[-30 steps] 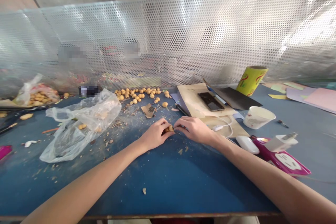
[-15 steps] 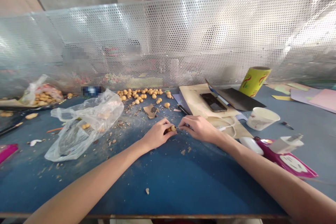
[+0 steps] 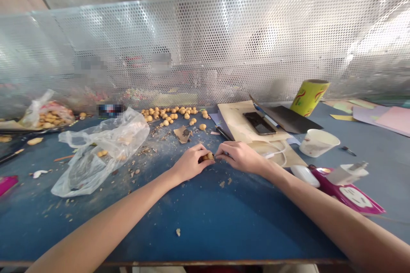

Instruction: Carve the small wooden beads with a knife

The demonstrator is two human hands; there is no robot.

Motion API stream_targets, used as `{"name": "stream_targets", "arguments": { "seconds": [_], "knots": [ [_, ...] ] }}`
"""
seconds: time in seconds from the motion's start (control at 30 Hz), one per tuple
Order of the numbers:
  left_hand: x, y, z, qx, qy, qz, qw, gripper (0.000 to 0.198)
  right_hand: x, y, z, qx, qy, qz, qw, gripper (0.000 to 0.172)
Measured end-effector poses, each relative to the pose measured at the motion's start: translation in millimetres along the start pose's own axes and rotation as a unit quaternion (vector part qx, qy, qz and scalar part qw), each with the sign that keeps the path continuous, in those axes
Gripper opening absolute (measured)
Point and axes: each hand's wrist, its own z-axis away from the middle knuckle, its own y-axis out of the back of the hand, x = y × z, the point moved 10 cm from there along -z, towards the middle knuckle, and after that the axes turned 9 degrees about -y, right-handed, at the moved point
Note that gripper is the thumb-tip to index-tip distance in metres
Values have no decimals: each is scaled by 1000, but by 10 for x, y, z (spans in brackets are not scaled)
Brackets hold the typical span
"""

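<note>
A small tan gourd point(image 3: 209, 156) lies in my left hand point(image 3: 192, 162), the fingers and thumb wrapped round it, and one end with a dark spot faces right. Close beside that end, my right hand point(image 3: 235, 155) is closed in a pinch. It holds a thin rod-like tool, mostly hidden by the fingers, directed at the gourd. Both hands are just above the blue table point(image 3: 205, 213). Beyond them, several more small gourds point(image 3: 165, 115) are heaped near the perforated screen, and a single gourd point(image 3: 202, 126) sits closer.
Left of my hands lies a crumpled plastic bag point(image 3: 102, 153); farther left is a bag of gourds point(image 3: 53, 115). On the right are a phone point(image 3: 259, 123) on paper, a paper cup point(image 3: 318, 143), a yellow tube point(image 3: 310, 97) and a magenta power strip point(image 3: 352, 192). A perforated metal screen point(image 3: 211, 42) closes the back.
My right hand has come slightly left, nearer the gourd's end, and less of the thin tool shows. My left hand keeps its hold. The whole view has shifted a little.
</note>
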Motion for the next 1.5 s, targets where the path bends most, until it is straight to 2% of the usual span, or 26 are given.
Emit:
{"name": "stream_targets", "arguments": {
  "seconds": [0.2, 0.37, 0.57, 1.2, 1.3, 1.43, 1.5],
  "knots": [
    [-60, -20, 9, -1, 22, 3, 1000, 29, 12, 53, 8, 11, 8, 28, 1000, 16],
    [-37, -17, 1, -2, 13, -6, 1000, 28, 6, 31, 1, 0, 6, 23, 1000, 15],
    [-46, -19, -5, -7, 17, -10, 1000, 29, 1, 82, 4, 19, 8, 33, 999, 17],
    [-61, -44, 11, -13, 14, -5, 1000, 27, 4, 21, -9, 4, 7, 26, 1000, 18],
    [-49, -34, 10, -10, 13, -4, 1000, 26, 60, 28, -16, 6, -42, -2, 999, 13],
    [-20, -27, 10, -11, 3, -14, 1000, 24, 240, -61, -9, -4, -189, -60, 980, 10],
    [-20, -27, 12, -12, 2, -21, 1000, 26, 285, -84, 7, -7, -235, -75, 969, 11]
  ]
}}
